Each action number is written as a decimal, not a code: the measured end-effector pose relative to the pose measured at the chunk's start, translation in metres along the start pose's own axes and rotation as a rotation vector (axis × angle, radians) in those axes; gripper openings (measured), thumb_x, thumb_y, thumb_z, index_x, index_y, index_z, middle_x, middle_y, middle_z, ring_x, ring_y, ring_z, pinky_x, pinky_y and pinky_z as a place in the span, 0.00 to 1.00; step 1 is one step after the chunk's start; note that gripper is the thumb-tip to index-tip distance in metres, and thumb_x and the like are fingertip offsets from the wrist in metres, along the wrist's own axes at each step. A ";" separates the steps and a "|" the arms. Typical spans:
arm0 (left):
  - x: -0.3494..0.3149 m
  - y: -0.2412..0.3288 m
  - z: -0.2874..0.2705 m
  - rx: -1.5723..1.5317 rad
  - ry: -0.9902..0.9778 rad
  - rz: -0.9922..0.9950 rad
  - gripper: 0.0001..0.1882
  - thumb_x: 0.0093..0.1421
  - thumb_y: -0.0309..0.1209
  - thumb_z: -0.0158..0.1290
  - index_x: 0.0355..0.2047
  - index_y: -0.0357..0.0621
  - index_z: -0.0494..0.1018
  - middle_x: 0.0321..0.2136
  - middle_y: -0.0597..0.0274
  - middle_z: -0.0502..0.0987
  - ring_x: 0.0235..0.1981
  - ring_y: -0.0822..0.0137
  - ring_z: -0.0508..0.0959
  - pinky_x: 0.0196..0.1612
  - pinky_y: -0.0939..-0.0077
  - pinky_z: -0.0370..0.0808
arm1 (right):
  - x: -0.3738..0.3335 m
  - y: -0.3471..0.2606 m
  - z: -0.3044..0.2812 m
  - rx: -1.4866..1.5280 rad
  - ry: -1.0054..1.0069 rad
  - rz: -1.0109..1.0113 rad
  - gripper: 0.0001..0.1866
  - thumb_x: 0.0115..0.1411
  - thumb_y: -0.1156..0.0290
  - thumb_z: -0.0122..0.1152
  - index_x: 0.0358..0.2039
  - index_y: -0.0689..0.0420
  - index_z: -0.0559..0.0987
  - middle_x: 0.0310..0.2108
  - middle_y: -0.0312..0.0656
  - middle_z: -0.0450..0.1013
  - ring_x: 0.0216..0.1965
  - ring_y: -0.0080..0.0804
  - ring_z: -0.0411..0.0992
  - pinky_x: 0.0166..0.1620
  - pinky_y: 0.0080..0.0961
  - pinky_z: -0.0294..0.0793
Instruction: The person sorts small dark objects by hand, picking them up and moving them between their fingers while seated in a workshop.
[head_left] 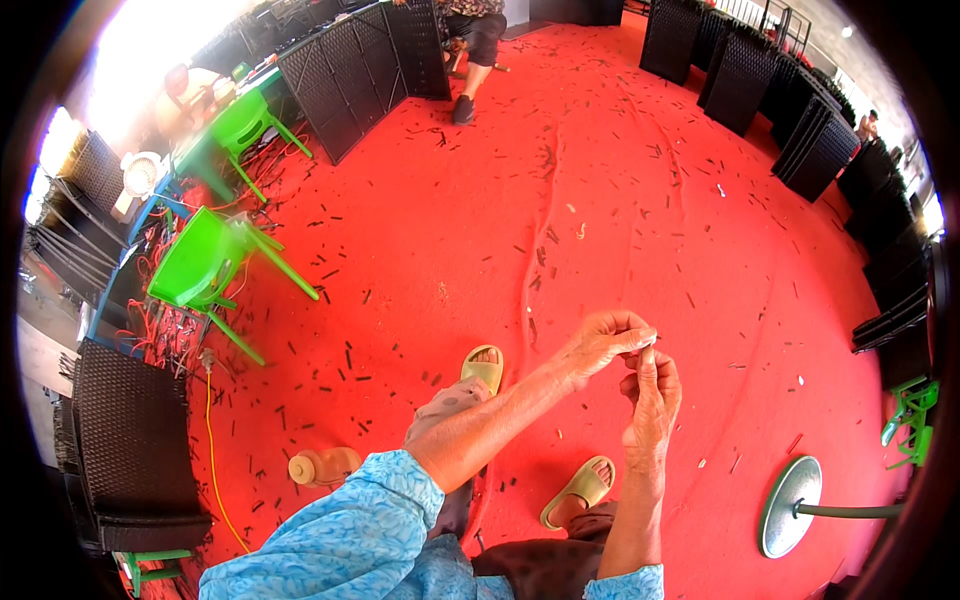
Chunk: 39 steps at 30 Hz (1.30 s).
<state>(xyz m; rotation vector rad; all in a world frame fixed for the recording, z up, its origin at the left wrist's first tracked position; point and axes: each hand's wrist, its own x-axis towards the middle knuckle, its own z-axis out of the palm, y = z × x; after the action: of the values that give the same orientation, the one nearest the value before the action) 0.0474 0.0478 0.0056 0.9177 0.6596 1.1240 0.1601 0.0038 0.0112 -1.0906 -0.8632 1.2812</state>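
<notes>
My left hand (606, 346) and my right hand (652, 398) meet in front of me, above the red floor covering (450, 240). Both pinch with thumb and forefinger, their tips almost touching. A tiny dark bit shows at the fingertips, too small to name. Blue patterned sleeves (350, 520) cover my upper arms, and my forearms are bare. Below the hands, my feet in yellow-green slides (483, 368) stand apart on the red covering.
Short dark strips lie scattered over the floor. Green chairs (200, 258) and black woven panels (135, 430) stand at left, a plastic bottle (322, 467) and a yellow cord (213, 470) near them. More panels (740, 80) line the right, with a round-based stand (790, 508). Another person's leg (478, 75) shows far ahead.
</notes>
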 end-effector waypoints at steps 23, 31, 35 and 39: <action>0.000 -0.003 0.003 0.055 -0.083 -0.051 0.13 0.56 0.39 0.50 0.33 0.42 0.72 0.25 0.71 0.72 0.29 0.79 0.68 0.34 0.84 0.66 | 0.001 0.000 -0.004 0.010 -0.004 -0.023 0.12 0.57 0.61 0.54 0.29 0.58 0.71 0.25 0.33 0.68 0.22 0.15 0.61 0.28 0.11 0.60; 0.001 -0.008 0.002 -0.016 -0.074 -0.044 0.11 0.57 0.36 0.49 0.33 0.43 0.73 0.27 0.69 0.73 0.30 0.79 0.71 0.34 0.82 0.68 | -0.002 -0.003 -0.003 -0.007 0.002 0.009 0.12 0.57 0.61 0.53 0.31 0.58 0.72 0.26 0.34 0.70 0.23 0.15 0.60 0.28 0.11 0.60; 0.004 -0.006 0.000 -0.077 0.091 -0.003 0.09 0.58 0.35 0.48 0.33 0.43 0.73 0.28 0.66 0.75 0.31 0.76 0.74 0.34 0.81 0.70 | -0.004 -0.013 0.004 0.013 0.052 0.056 0.12 0.58 0.62 0.51 0.37 0.58 0.72 0.29 0.34 0.71 0.23 0.15 0.60 0.29 0.12 0.61; 0.002 -0.004 -0.014 -0.229 0.151 -0.012 0.11 0.58 0.35 0.47 0.37 0.42 0.71 0.29 0.63 0.75 0.31 0.71 0.75 0.33 0.79 0.71 | 0.001 -0.006 0.004 0.174 0.141 0.173 0.14 0.58 0.62 0.51 0.42 0.56 0.70 0.36 0.33 0.69 0.30 0.18 0.65 0.32 0.15 0.65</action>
<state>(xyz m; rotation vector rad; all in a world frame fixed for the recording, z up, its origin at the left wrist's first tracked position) 0.0383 0.0532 -0.0051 0.6371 0.6429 1.2384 0.1583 0.0058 0.0184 -1.1198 -0.5511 1.3770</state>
